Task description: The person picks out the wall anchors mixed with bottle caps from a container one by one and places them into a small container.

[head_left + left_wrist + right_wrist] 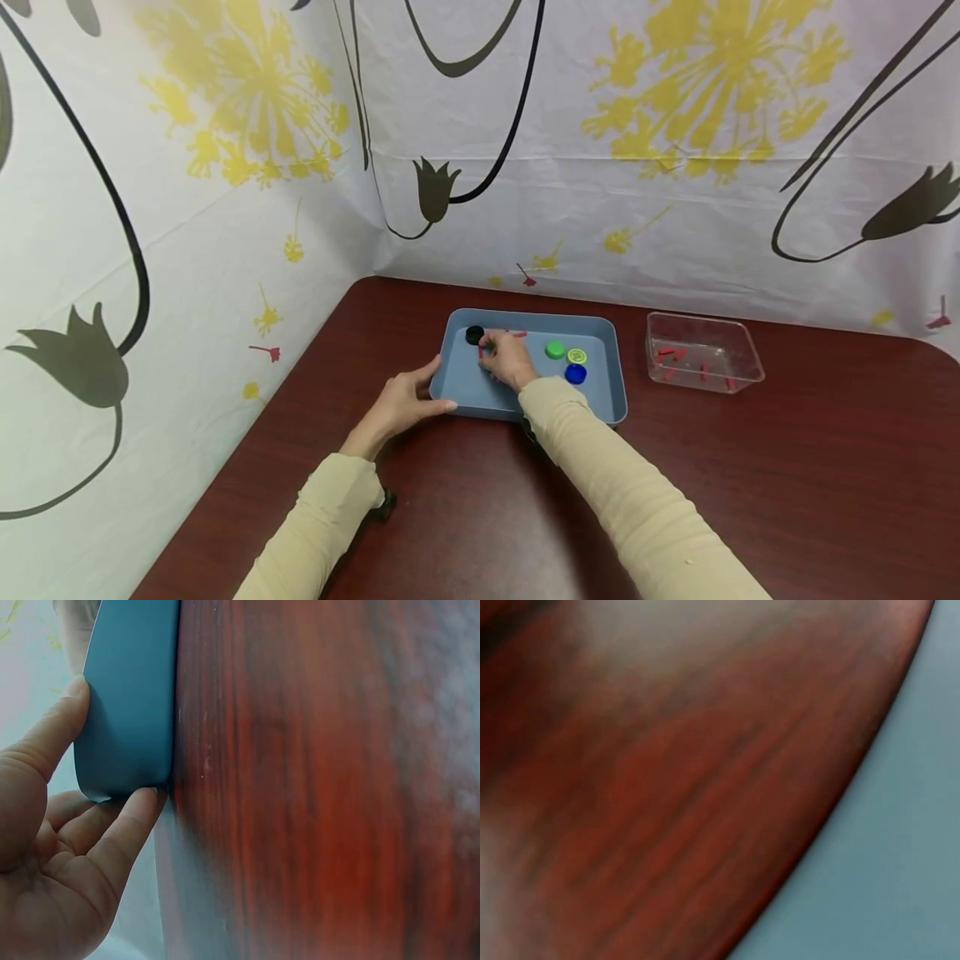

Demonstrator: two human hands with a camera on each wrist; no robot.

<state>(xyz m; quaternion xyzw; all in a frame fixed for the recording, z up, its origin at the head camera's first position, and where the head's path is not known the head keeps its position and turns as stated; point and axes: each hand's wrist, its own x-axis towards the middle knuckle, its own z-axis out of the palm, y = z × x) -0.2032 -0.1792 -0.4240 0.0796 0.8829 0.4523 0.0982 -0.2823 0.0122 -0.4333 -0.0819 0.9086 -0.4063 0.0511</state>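
Head view: tray (465, 387), blue-grey, one, flat on the table (825, 450). Left hand (397, 406): gripping the tray's near left corner, thumb along the near side, fingers round the end; the left wrist view agrees. Right hand (508, 360): over the tray's left half, fingers curled, tips together beside a red stick (481, 353); whether they pinch it, cannot tell. A green speck at the fingertips, too small to identify.

Black cap (475, 335): in the tray's far left part, just beside the right hand. Second red stick (519, 334): near the tray's far side. Green cap (555, 349), yellow cap (577, 356), blue cap (575, 374): grouped in the tray's right half.

Clear box (720, 337): right of the tray, apart from it, several loose red pieces (667, 351) inside. Patterned cloth (487, 108): beyond the tray.
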